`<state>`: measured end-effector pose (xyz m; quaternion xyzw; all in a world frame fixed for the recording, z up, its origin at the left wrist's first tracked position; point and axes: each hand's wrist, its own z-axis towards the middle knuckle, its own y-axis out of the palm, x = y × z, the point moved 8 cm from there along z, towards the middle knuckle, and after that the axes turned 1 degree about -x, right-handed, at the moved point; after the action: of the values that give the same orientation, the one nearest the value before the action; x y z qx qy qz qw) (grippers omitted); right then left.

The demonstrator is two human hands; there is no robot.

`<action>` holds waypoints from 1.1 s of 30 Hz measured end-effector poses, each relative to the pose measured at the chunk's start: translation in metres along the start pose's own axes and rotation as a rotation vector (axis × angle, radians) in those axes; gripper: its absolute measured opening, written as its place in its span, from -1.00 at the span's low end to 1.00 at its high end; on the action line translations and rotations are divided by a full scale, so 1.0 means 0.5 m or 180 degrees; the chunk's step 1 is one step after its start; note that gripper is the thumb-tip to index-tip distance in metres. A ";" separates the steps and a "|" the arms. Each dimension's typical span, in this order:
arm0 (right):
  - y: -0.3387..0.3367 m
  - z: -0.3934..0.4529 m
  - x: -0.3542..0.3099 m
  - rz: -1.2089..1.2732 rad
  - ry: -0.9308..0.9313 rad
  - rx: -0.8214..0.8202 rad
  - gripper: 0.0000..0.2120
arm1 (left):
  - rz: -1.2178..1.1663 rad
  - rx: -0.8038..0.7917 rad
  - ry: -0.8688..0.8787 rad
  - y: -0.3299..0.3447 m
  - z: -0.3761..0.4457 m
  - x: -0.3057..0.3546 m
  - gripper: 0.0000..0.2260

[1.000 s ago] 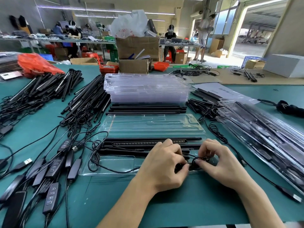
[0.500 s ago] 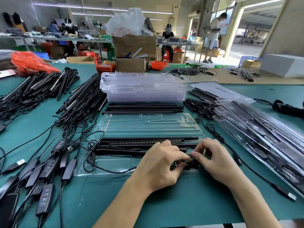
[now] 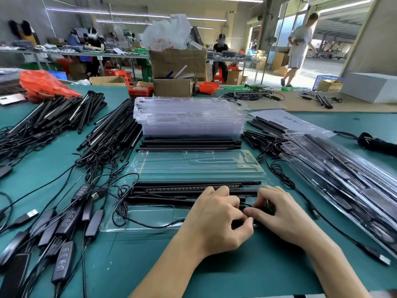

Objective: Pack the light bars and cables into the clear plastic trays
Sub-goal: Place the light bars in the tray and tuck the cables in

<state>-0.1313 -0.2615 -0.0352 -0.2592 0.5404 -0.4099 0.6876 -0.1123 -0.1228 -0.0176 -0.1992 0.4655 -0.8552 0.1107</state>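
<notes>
Cable pinched between curled fingers of left hand and right hand | over clear tray

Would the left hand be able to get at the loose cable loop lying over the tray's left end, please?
Probably yes: the left hand would first have to let go, but nothing lies between it and the cable loop.

Single view only: a wide-angle camera worn on the person's head, facing forward and tilted down over the green tabletop. Both forearms enter from the bottom edge, close to the lens. The upper frame takes in the workshop beyond. Straight lines bow toward the edges.
</notes>
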 end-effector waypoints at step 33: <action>0.013 0.000 0.030 0.0151 0.0393 0.0121 -0.45 | 0.0233 0.1042 -0.3331 -0.363 -0.233 -0.458 -0.66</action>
<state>-0.1283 -0.2708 -0.0483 -0.2075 0.5799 -0.4190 0.6672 0.0406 0.1490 0.0237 -0.5618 0.2158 -0.6988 0.3866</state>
